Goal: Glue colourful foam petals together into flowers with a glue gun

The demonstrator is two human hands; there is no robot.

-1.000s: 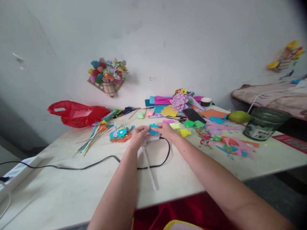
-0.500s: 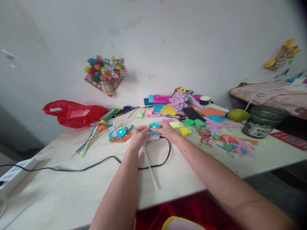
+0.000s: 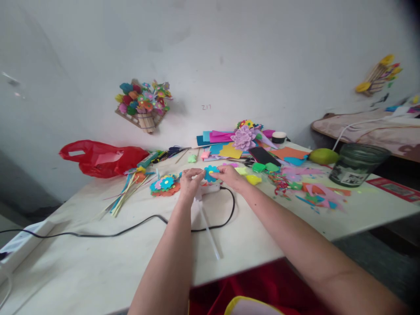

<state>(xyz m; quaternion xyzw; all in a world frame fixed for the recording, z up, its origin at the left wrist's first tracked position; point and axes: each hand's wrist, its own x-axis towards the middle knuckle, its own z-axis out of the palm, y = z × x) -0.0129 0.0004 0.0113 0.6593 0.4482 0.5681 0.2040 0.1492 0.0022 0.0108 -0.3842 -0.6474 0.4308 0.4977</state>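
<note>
Between my two hands, above the table, is a blue foam flower (image 3: 210,174) with a yellow centre. My right hand (image 3: 229,175) pinches its right edge between thumb and fingers. My left hand (image 3: 191,181) has its thumb and fingers closed at the flower's left edge. Just under the hands lies a white glue gun (image 3: 210,189) with a clear glue stick (image 3: 209,234) sticking out toward me; part of it is hidden by my left hand. Left of my left hand sits a pile of blue, pink and orange foam flowers (image 3: 165,185).
A black cord (image 3: 98,235) runs from the glue gun left to a white power strip (image 3: 24,245). A red plastic bag (image 3: 103,158) and thin strips (image 3: 126,192) lie at left. Foam sheets (image 3: 229,150), scraps (image 3: 323,197) and a glass jar (image 3: 357,164) stand or lie at right.
The blue flower between my hands has turned to face me more and shows more of its petals. My left fingers have shifted slightly. The camera view has moved a little.
</note>
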